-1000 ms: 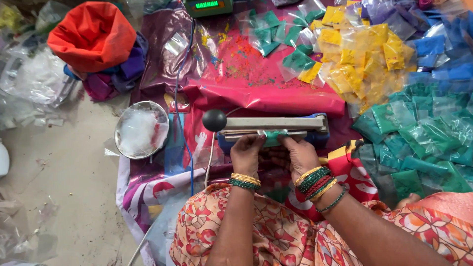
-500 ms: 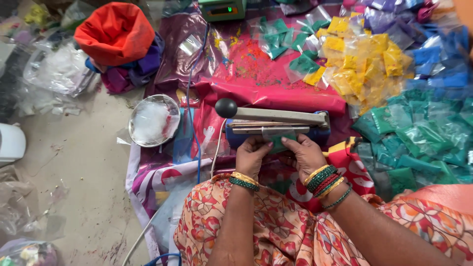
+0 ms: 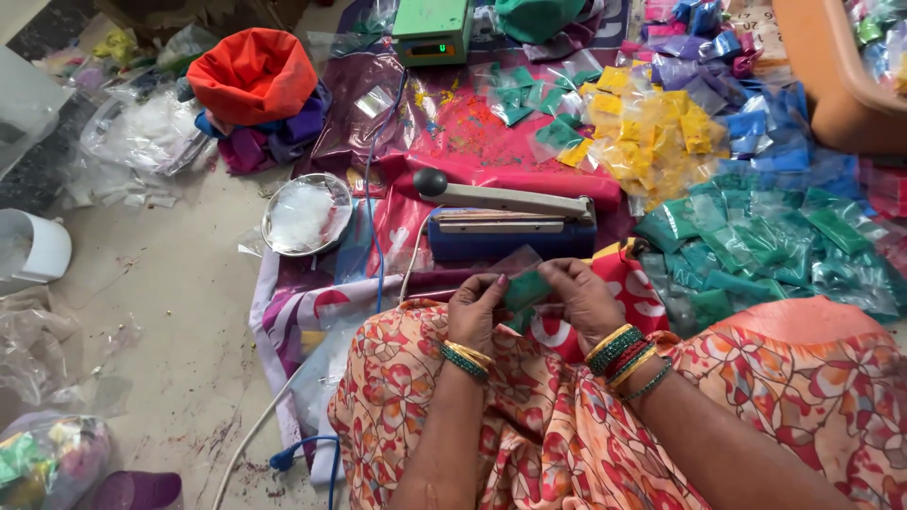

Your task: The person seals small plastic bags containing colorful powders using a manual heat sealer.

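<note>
Green packet [image 3: 525,291] sits over the lap, just in front of the blue sealer [image 3: 510,231]. Left hand [image 3: 475,310] pinches its left end, right hand [image 3: 588,300] its right, fingers pressed on the plastic. Long axis runs hand to hand, both equally close.

A gray, dusty floor [image 3: 170,312] is showing on the left. A bright pink and purple cloth [image 3: 453,132] is lying spread over it. Soft daylight is falling everywhere.
</note>
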